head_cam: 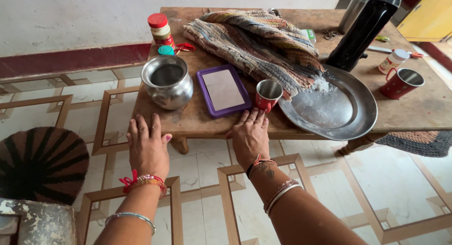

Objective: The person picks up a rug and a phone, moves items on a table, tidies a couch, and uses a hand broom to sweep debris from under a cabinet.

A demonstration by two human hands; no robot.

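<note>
Head view: both hands, left point(147, 148) and right point(249, 136), lie spread flat (empty) on the surface point(197, 120) edge, seemingly bracing, red cup point(268, 95) just ahead.

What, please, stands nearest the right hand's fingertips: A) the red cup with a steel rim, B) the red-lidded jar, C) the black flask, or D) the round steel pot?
A: the red cup stands just beyond the right hand, beside the purple tray, while the other things stand farther off.
</note>
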